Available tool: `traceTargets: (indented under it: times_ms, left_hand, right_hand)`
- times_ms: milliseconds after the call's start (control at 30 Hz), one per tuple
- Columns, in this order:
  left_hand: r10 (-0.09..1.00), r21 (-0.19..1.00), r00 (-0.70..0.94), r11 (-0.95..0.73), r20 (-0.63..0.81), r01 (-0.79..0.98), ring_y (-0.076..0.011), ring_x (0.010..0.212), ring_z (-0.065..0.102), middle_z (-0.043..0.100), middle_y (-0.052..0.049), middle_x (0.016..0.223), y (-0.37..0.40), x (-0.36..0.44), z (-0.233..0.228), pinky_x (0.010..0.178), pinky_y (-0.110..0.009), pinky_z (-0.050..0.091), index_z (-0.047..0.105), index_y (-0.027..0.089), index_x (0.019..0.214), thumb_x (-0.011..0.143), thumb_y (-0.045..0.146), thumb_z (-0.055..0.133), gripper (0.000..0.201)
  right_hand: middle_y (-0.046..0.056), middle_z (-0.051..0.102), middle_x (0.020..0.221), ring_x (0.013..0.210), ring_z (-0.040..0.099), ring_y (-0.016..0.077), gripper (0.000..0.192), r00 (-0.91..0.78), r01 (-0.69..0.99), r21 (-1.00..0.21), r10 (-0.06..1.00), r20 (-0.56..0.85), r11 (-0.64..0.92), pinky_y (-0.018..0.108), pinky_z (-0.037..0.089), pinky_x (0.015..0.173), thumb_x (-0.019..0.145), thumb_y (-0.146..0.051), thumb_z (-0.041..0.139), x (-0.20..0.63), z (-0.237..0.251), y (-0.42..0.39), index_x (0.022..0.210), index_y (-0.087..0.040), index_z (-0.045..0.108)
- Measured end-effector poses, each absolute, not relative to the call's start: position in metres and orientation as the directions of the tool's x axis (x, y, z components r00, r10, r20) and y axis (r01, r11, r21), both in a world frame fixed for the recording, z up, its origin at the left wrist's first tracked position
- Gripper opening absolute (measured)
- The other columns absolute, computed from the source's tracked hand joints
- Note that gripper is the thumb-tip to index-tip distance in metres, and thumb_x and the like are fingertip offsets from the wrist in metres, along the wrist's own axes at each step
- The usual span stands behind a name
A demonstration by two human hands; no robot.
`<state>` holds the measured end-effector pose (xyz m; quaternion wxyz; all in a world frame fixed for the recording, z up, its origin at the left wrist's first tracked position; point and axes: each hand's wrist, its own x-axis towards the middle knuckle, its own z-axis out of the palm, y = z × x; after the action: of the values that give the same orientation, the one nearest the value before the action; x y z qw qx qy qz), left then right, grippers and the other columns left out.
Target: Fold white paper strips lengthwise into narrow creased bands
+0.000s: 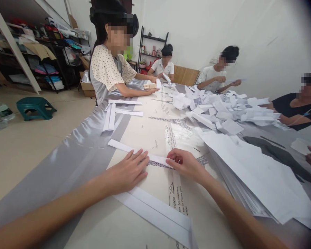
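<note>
A long, narrow folded paper strip (119,145) lies across the printed tablecloth (155,131) in front of me. My left hand (129,169) rests flat on it, fingers stretched out. At the strip's right end my right hand (185,162) has its fingers curled, with thumb and fingertips pinching the paper. Closer to me lies a wider folded paper (158,214) with lengthwise creases, its upper left corner partly under my left forearm. Several more folded strips (109,117) lie farther off on the left side of the table.
A stack of white sheets (248,173) stands at my right. Behind it spreads a heap of folded paper (223,107). A co-worker (111,65) stands at the left holding paper, and other people sit round the far side. A green stool (35,106) is on the floor.
</note>
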<state>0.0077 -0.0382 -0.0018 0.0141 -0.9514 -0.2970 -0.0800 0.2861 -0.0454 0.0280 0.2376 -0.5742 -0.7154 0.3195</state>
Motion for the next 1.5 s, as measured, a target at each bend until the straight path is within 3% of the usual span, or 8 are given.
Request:
traceTargets:
  times_ms: [167,400,933,1033,1167,1300,1433,1500]
  left_hand:
    - [0.566,0.099,0.815,-0.824,0.125,0.557,-0.0355,0.154,0.022,0.025,-0.012,0.168,-0.042,0.006,0.003,0.121,-0.054,0.025,0.024,0.024,0.162,0.109,0.050,0.029,0.059]
    - [0.572,0.132,0.817,-0.818,0.071,0.560,-0.0336,0.156,0.017,0.020,-0.008,0.170,-0.041,0.005,0.008,0.123,-0.053,0.020,0.017,0.026,0.164,0.109,0.054,0.028,0.063]
    - [0.621,0.123,0.780,-0.783,0.085,0.610,-0.0383,0.151,0.030,0.035,-0.011,0.164,-0.043,0.017,0.010,0.117,-0.058,0.028,0.032,0.030,0.160,0.106,0.063,0.027,0.063]
    - [0.617,0.106,0.780,-0.787,0.106,0.608,-0.0392,0.149,0.032,0.038,-0.012,0.162,-0.044,0.019,0.010,0.116,-0.058,0.029,0.032,0.030,0.160,0.105,0.063,0.028,0.064]
    - [0.621,0.088,0.779,-0.784,0.088,0.614,-0.0424,0.148,0.033,0.040,-0.013,0.161,-0.046,0.024,0.013,0.114,-0.061,0.030,0.032,0.030,0.160,0.104,0.066,0.026,0.066]
    - [0.622,0.089,0.777,-0.783,0.095,0.616,-0.0437,0.146,0.035,0.042,-0.015,0.159,-0.046,0.026,0.013,0.112,-0.062,0.030,0.031,0.029,0.161,0.102,0.070,0.026,0.071]
    - [0.613,0.099,0.779,-0.790,0.136,0.605,-0.0430,0.146,0.035,0.042,-0.014,0.159,-0.045,0.025,0.008,0.112,-0.061,0.031,0.031,0.030,0.160,0.102,0.070,0.027,0.071]
    - [0.614,0.103,0.777,-0.789,0.137,0.605,-0.0430,0.146,0.035,0.043,-0.014,0.158,-0.044,0.024,0.007,0.112,-0.061,0.032,0.032,0.030,0.160,0.102,0.070,0.028,0.070]
  right_hand:
    - [0.001,0.067,0.076,0.066,0.058,0.0157,0.018,-0.241,0.667,-0.733,0.970,-0.042,0.134,0.029,0.045,0.059,0.091,-0.035,0.060,0.288,0.027,-0.044,0.082,-0.020,0.066]
    - [-0.001,0.066,0.075,0.066,0.058,0.0153,0.014,-0.206,0.748,-0.657,0.974,-0.091,0.097,0.028,0.044,0.059,0.091,-0.028,0.056,0.284,0.031,-0.042,0.082,-0.021,0.063]
    - [-0.001,0.062,0.072,0.061,0.056,0.0157,0.011,-0.117,0.837,-0.545,0.987,-0.107,0.040,0.026,0.040,0.051,0.090,-0.029,0.058,0.277,0.034,-0.047,0.083,-0.023,0.053]
    - [0.002,0.065,0.089,0.065,0.060,0.0157,0.007,-0.155,0.887,-0.436,0.988,0.024,0.150,0.027,0.042,0.051,0.094,-0.026,0.053,0.275,0.032,-0.052,0.089,-0.023,0.055]
    - [0.007,0.067,0.102,0.086,0.065,0.0219,0.018,-0.394,0.881,-0.170,0.885,0.250,0.441,0.032,0.051,0.062,0.095,-0.010,0.048,0.270,0.031,-0.059,0.096,-0.021,0.062]
    - [0.009,0.071,0.099,0.091,0.067,0.0244,0.040,-0.571,0.816,0.032,0.796,0.201,0.578,0.038,0.056,0.080,0.080,0.012,0.045,0.262,0.031,-0.072,0.098,-0.017,0.067]
    - [0.014,0.071,0.109,0.094,0.070,0.0275,0.054,-0.586,0.808,0.168,0.799,0.136,0.564,0.040,0.057,0.079,0.072,0.015,0.045,0.254,0.028,-0.087,0.113,-0.013,0.066]
    - [0.015,0.071,0.109,0.092,0.071,0.0275,0.050,-0.572,0.816,0.188,0.810,0.125,0.547,0.039,0.057,0.078,0.072,0.013,0.047,0.251,0.028,-0.090,0.108,-0.014,0.068]
